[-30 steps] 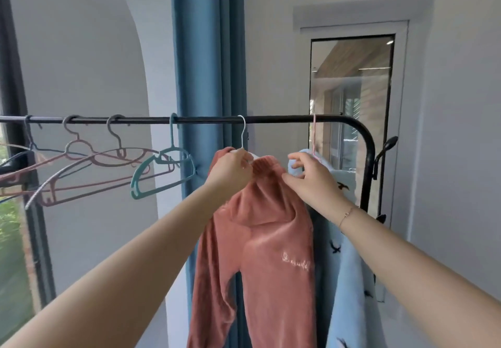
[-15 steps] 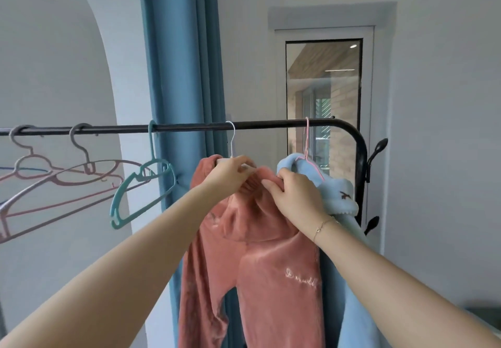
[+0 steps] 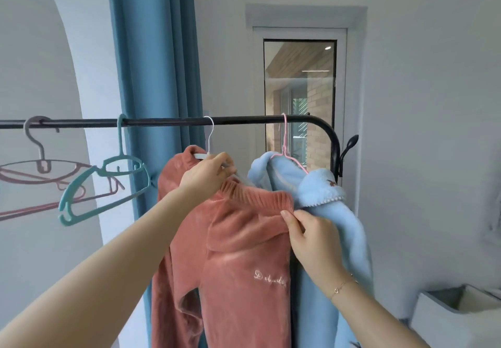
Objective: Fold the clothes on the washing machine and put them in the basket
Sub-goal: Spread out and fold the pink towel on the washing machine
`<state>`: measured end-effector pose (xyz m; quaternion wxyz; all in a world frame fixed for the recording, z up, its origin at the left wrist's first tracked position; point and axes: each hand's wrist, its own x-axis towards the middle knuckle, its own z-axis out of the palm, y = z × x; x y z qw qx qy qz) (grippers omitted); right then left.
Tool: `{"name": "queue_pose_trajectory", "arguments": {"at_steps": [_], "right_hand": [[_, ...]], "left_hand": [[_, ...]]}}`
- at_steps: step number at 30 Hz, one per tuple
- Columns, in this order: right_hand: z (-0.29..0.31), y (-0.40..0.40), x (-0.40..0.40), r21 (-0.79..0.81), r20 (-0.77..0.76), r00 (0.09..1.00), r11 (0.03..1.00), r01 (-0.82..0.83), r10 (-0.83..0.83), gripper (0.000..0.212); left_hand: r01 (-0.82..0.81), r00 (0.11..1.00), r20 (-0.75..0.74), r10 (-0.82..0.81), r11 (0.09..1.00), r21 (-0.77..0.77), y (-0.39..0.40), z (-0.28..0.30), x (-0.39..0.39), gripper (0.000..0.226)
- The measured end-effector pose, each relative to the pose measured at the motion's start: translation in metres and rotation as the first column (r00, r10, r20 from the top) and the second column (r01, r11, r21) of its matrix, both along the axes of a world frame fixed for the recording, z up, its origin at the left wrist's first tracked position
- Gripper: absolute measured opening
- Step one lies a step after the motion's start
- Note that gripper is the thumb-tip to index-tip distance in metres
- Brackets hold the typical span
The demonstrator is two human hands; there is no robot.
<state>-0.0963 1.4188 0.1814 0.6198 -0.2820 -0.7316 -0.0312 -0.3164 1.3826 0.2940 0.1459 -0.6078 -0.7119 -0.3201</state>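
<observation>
A home laundry corner: clothes rail (image 3: 168, 122), hangers (image 3: 108, 182), blue curtain (image 3: 151, 49).

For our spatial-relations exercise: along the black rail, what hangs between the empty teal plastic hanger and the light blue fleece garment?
In the head view, the salmon-pink velour garment on a white hanger, held by both hands.

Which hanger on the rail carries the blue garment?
The thin pink hanger, nearest the rail's bent end. The white one carries the pink garment; the others hang bare.
</observation>
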Motion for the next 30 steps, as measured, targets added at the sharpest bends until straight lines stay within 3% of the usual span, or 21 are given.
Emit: {"name": "queue_pose_trajectory", "arguments": {"at_steps": [4, 7, 11, 14, 17, 18, 24, 30], "right_hand": [[-0.029, -0.001, 0.010, 0.051, 0.047, 0.999, 0.999, -0.016, 0.013, 0.044], [-0.033, 0.002, 0.010, -0.010, 0.073, 0.993, 0.996, -0.090, 0.091, 0.047], [-0.015, 0.011, 0.002, -0.286, 0.094, 0.968, 0.938, -0.196, 0.231, 0.047], [0.003, 0.018, -0.003, -0.417, 0.108, 0.931, 0.866, -0.277, 0.350, 0.028], [0.018, 0.023, -0.005, -0.506, 0.118, 0.865, 0.779, -0.370, 0.488, 0.062], [0.022, 0.023, -0.005, -0.518, 0.147, 0.856, 0.776, -0.361, 0.496, 0.065], [0.028, 0.019, 0.006, -0.417, 0.260, 0.853, 0.849, -0.323, 0.453, 0.035], [0.017, 0.022, 0.025, -0.360, 0.200, 0.891, 0.876, -0.320, 0.408, 0.025]], "left_hand": [[0.011, 1.000, -0.003, -0.011, 1.000, -0.010, 0.005, -0.003, 0.003, 0.005], [0.020, 0.999, 0.038, -0.019, 0.999, -0.036, 0.007, -0.007, 0.003, 0.006], [0.114, 0.925, 0.368, -0.093, 0.993, -0.038, 0.006, -0.014, 0.027, 0.017], [0.208, 0.940, 0.305, -0.152, 0.965, -0.160, 0.003, -0.026, 0.046, 0.032], [0.155, 0.974, 0.182, -0.137, 0.984, -0.089, 0.001, -0.033, 0.050, 0.028], [0.137, 0.978, 0.166, -0.125, 0.989, -0.062, 0.000, -0.032, 0.051, 0.025], [0.138, 0.968, 0.218, -0.123, 0.989, -0.055, 0.001, -0.026, 0.059, 0.018], [0.167, 0.957, 0.251, -0.143, 0.983, -0.076, 0.007, -0.024, 0.072, 0.017]]}}
